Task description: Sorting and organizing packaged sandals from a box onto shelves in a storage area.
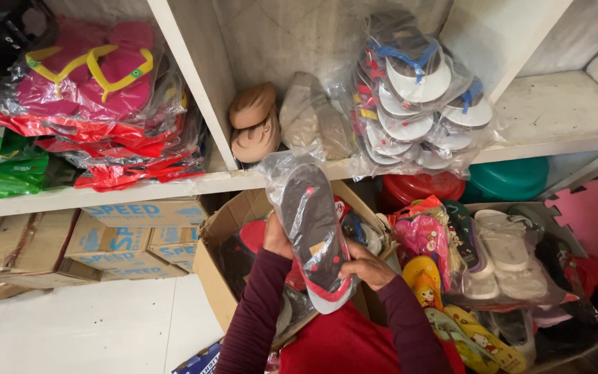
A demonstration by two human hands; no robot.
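Left hand: I am seeing my left hand gripping the left edge of a bagged dark flip-flop pair, fingers hidden behind it.
Right hand: my right hand is clasping the pair's near right side, fingers curling onto the sole.
Flip-flops: I am holding the pair upright above an open cardboard box, just below the white shelf.
Surroundings: bagged white sandals are sitting far right on the shelf, pink ones far left.
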